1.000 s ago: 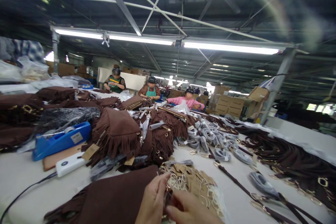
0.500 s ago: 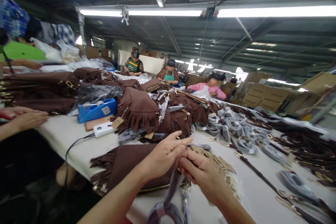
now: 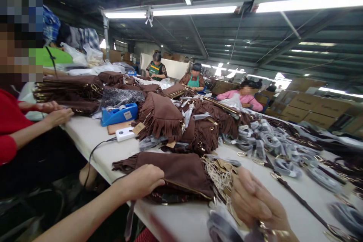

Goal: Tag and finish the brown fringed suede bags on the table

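Note:
My left hand (image 3: 146,181) is closed at the front edge of a brown fringed bag (image 3: 176,168) lying on the table; what its fingers hold is hidden. A greyish strip (image 3: 129,219) hangs below that wrist. On the right, my right hand (image 3: 253,196) is curled shut and blurred. Gold metal fittings (image 3: 266,230) show under its palm, and a coiled strap in clear wrap (image 3: 222,225) hangs beside it, blurred. Between the bag and my right hand lie tan tags with pale strings (image 3: 222,176).
Brown fringed bags (image 3: 161,113) are piled ahead, near a blue tape dispenser (image 3: 119,114) and a white corded device (image 3: 125,134). Wrapped coiled straps (image 3: 268,138) and a loose dark strap (image 3: 300,198) lie right. A co-worker's hands (image 3: 58,115) are at the left table edge.
My hands were together over the bag and have moved apart, the left to the left, the right to the right. The view has turned left, bringing the red-sleeved co-worker further in.

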The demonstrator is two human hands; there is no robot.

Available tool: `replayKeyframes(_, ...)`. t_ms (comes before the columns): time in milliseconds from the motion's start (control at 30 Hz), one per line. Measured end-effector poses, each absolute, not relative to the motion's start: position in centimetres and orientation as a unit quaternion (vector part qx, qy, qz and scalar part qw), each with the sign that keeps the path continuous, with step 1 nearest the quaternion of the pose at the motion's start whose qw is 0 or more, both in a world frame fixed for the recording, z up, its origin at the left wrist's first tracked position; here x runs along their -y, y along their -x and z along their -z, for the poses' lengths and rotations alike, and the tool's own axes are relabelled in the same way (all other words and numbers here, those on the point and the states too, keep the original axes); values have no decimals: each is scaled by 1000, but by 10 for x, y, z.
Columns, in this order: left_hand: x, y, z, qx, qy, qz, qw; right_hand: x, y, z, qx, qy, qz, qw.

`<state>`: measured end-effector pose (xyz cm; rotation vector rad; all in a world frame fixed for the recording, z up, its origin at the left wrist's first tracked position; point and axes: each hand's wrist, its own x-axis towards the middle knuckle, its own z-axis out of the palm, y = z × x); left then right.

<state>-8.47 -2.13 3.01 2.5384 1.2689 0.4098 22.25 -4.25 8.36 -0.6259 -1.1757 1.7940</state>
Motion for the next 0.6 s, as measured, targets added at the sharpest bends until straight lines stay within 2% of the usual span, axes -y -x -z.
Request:
replayKeyframes(67, 14, 84, -42, -452, -873, -134, 128, 44, -214, -82, 532, 322, -686, 377)
replayKeyframes(167, 8, 80, -55, -465, -867, -132, 121, 46, -193, -76, 690, 418, -535, 250)
replayKeyframes(267, 6, 77, -57, -471, -862, -139, 126, 42, -174, -57, 804, 445, -365, 152)
replayKeyframes(367, 4, 79, -55, -474, -857, -149, 139, 32, -164, -26, 849, 461, -244, 84)
replayKeyframes(467, 1, 84, -58, -475, -851, -156, 159, 22, -166, -1, 871, 455, -176, 63)
replayKeyframes(600, -5, 92, -71, -455, -852, -157, 205, 14, -172, 5, 892, 407, -164, 106)
